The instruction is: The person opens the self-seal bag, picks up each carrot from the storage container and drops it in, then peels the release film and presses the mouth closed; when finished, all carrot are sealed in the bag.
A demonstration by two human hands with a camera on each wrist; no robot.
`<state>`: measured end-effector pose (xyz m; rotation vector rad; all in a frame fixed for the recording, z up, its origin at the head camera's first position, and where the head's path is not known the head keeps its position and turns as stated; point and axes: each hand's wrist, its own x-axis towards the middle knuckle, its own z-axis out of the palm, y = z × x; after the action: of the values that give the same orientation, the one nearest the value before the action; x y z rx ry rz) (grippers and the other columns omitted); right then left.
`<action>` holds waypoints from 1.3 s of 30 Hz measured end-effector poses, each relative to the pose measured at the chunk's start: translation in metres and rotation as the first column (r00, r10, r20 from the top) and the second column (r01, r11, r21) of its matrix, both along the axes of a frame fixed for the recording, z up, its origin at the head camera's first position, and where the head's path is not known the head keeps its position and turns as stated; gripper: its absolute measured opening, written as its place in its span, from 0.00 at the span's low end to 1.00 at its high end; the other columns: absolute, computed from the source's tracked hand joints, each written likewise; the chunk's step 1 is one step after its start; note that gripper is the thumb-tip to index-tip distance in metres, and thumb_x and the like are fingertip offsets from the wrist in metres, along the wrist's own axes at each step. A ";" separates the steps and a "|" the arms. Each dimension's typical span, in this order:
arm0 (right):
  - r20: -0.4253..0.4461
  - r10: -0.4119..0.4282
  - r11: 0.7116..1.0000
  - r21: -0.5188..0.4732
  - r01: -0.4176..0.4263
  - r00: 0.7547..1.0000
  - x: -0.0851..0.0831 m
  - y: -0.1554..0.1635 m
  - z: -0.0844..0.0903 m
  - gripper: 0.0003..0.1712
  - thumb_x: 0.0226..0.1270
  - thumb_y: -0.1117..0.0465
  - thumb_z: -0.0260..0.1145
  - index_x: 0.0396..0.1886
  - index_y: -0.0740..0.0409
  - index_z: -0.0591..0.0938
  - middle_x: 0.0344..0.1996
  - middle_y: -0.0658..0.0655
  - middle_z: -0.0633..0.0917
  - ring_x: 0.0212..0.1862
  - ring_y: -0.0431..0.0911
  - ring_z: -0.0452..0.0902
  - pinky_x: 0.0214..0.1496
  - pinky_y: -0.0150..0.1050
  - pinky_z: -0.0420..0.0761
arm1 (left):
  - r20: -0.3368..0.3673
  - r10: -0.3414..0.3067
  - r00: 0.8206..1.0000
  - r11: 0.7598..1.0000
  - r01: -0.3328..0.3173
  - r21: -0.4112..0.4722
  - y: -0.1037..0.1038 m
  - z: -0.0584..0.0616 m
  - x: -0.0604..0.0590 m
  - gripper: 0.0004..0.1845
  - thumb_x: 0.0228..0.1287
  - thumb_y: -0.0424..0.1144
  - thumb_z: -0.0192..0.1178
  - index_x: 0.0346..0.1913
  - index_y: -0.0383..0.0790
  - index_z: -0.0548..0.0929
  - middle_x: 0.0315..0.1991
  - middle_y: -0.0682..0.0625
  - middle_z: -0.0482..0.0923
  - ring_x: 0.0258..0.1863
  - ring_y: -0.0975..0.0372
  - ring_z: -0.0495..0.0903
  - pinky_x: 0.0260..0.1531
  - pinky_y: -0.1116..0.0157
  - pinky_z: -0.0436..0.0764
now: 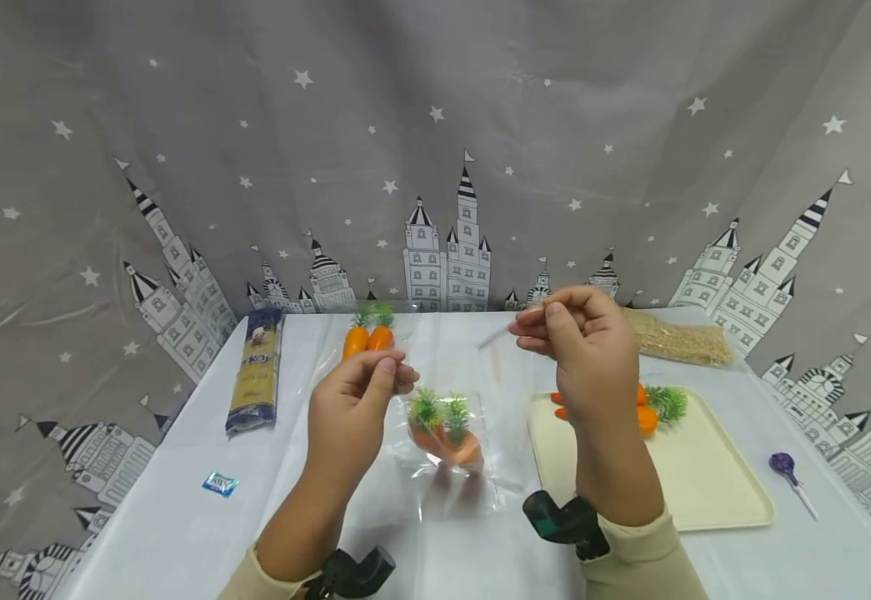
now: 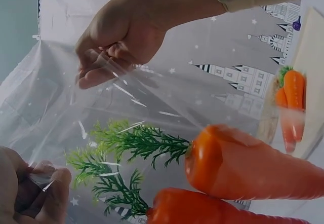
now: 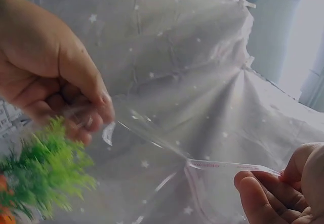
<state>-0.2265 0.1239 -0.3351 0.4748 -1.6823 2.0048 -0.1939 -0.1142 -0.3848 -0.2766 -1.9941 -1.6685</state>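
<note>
Two orange toy carrots [image 2: 238, 168] with green tops hang inside a clear plastic bag [image 1: 446, 492] between the hands. My left hand [image 1: 352, 408] pinches the bag's upper edge with thumb and forefinger; this left hand [image 3: 61, 77] is also at the left of the right wrist view. Higher and to the right, my right hand [image 1: 593, 350] pinches the end of a narrow sealing strip [image 3: 233, 166] with pink print. In the right wrist view the strip runs taut from the right hand's [image 3: 283, 193] fingertips to the bag's film.
A second clear bag with toy carrots [image 1: 367, 337] lies behind the left hand. More carrots [image 1: 647, 421] lie on a cream tray [image 1: 713, 492] at right. A spaghetti packet [image 1: 255, 371], grain bag [image 1: 678, 337], blue sachet [image 1: 221, 483] and purple lollipop [image 1: 783, 464] surround them.
</note>
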 end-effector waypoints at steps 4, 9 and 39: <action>0.019 -0.048 0.999 0.008 0.047 0.999 -0.005 0.010 0.002 0.04 0.80 0.68 0.57 0.44 0.63 0.79 0.34 0.59 0.89 0.38 0.51 0.92 0.43 0.43 0.91 | 0.024 0.012 1.000 1.000 -0.012 -0.001 -0.003 0.003 -0.003 0.09 0.79 0.37 0.60 0.49 0.38 0.88 0.38 0.47 0.89 0.38 0.58 0.89 0.46 0.65 0.89; 0.049 -0.104 0.994 -0.032 0.106 0.993 -0.008 0.026 0.002 0.05 0.80 0.67 0.59 0.43 0.64 0.79 0.34 0.60 0.89 0.37 0.51 0.92 0.42 0.42 0.90 | 0.042 -0.001 0.999 1.000 0.001 0.002 -0.003 0.006 -0.007 0.08 0.78 0.36 0.60 0.49 0.37 0.87 0.37 0.46 0.89 0.38 0.58 0.90 0.45 0.64 0.89; 0.211 -0.271 0.959 -0.017 0.281 0.939 -0.024 0.099 -0.004 0.10 0.79 0.59 0.63 0.46 0.63 0.80 0.34 0.57 0.90 0.35 0.45 0.91 0.39 0.34 0.88 | 0.091 0.012 0.996 1.000 -0.013 0.014 -0.018 0.011 -0.004 0.08 0.78 0.35 0.60 0.47 0.36 0.88 0.34 0.44 0.88 0.34 0.58 0.90 0.40 0.64 0.90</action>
<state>-0.2502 0.2232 -0.3386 0.0080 -1.7080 1.9311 -0.1979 -0.1323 -0.3734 -0.1859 -2.0441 -1.7148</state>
